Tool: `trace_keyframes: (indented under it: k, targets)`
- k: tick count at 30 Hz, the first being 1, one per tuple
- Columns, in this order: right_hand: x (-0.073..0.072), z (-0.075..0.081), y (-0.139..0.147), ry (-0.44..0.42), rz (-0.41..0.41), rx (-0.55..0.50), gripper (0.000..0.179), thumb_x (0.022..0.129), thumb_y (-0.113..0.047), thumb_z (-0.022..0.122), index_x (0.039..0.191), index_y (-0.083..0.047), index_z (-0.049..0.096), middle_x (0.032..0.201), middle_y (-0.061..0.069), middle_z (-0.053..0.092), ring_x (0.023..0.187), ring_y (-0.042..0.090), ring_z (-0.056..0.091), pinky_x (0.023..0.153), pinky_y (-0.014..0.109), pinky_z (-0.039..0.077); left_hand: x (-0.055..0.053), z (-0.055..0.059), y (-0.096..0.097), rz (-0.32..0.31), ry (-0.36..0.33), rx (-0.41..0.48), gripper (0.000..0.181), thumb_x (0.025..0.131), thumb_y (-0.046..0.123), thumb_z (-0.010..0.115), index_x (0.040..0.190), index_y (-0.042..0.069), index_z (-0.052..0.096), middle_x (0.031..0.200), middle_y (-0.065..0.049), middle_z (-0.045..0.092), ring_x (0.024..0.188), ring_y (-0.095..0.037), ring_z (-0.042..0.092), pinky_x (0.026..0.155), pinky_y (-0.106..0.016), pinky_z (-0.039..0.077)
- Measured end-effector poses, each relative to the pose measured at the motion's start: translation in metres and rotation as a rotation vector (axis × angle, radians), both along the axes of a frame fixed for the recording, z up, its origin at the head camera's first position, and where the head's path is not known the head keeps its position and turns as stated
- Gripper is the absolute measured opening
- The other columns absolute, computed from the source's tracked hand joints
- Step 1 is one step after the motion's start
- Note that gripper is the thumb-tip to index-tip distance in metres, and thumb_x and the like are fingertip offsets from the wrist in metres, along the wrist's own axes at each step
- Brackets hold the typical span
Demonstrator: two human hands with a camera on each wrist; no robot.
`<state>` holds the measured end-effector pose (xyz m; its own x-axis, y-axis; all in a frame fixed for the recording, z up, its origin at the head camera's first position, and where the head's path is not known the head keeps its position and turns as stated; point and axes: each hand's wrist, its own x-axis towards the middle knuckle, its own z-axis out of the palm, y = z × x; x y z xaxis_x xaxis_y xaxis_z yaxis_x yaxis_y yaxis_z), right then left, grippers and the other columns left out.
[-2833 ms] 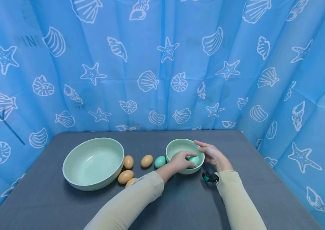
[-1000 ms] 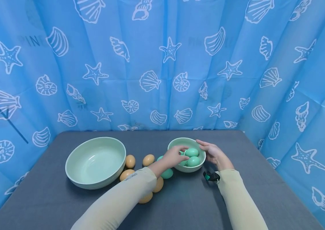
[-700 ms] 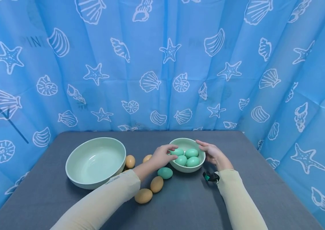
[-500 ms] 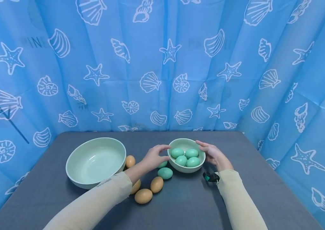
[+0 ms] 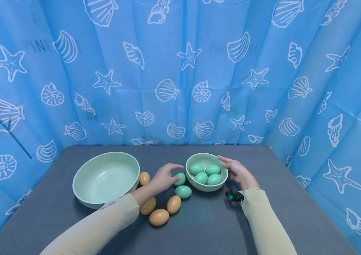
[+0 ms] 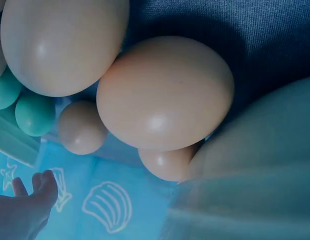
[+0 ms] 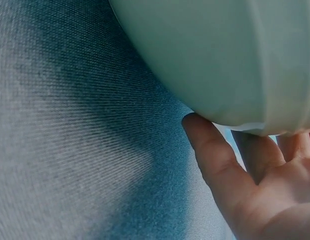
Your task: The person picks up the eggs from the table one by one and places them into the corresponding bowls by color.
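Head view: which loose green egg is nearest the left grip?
The upper green egg, left of the small bowl, partly hidden by the left grip; the lower green egg shows whole.

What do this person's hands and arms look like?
The left hand and right hand are ungloved. The left sleeve and right sleeve are long and pale cream, the left with a faint dark marking. A black band with a green patch shows by the right hand.

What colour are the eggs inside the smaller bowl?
Mint green; the head view shows these eggs best.
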<state>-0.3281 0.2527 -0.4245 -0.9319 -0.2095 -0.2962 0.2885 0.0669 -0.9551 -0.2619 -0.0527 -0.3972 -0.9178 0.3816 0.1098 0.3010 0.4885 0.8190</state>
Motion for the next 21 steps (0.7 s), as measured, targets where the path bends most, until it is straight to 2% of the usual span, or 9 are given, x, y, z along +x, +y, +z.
trace_keyframes:
  k: [7, 15, 19, 21]
  targets:
    - [0.000, -0.001, 0.000, -0.010, 0.000, 0.005, 0.052, 0.106, -0.015, 0.036, 0.155, -0.012, 0.020, 0.160, 0.020, 0.012, 0.142, 0.038, 0.022, 0.098, 0.039, 0.046, -0.001, -0.005, -0.003, 0.002, -0.025, 0.001, 0.039, 0.093, 0.004, 0.064, 0.132, 0.005, 0.059, 0.138, -0.019, 0.050, 0.128, -0.039, 0.044, 0.099, -0.054, 0.043]
    - [0.000, 0.000, 0.000, -0.008, 0.009, -0.017, 0.052, 0.106, -0.015, 0.035, 0.156, -0.012, 0.018, 0.159, 0.022, 0.013, 0.141, 0.039, 0.024, 0.085, 0.030, 0.052, -0.004, -0.009, -0.006, -0.001, -0.044, -0.017, 0.044, 0.091, 0.002, 0.065, 0.135, 0.008, 0.057, 0.140, -0.018, 0.049, 0.129, -0.040, 0.044, 0.098, -0.055, 0.044]
    - [0.000, -0.001, 0.000, -0.005, 0.011, -0.016, 0.052, 0.106, -0.014, 0.035, 0.155, -0.011, 0.019, 0.160, 0.021, 0.011, 0.141, 0.040, 0.023, 0.093, 0.036, 0.049, -0.006, -0.011, -0.006, -0.013, -0.038, -0.049, 0.043, 0.090, 0.001, 0.066, 0.132, 0.007, 0.060, 0.139, -0.017, 0.051, 0.130, -0.038, 0.043, 0.100, -0.056, 0.042]
    - [0.000, -0.001, 0.000, -0.003, 0.011, -0.016, 0.052, 0.106, -0.013, 0.035, 0.155, -0.011, 0.019, 0.160, 0.020, 0.010, 0.141, 0.040, 0.023, 0.099, 0.041, 0.045, -0.007, -0.012, -0.006, -0.019, -0.016, -0.073, 0.042, 0.089, 0.000, 0.067, 0.130, 0.006, 0.062, 0.137, -0.016, 0.053, 0.130, -0.037, 0.044, 0.103, -0.060, 0.036]
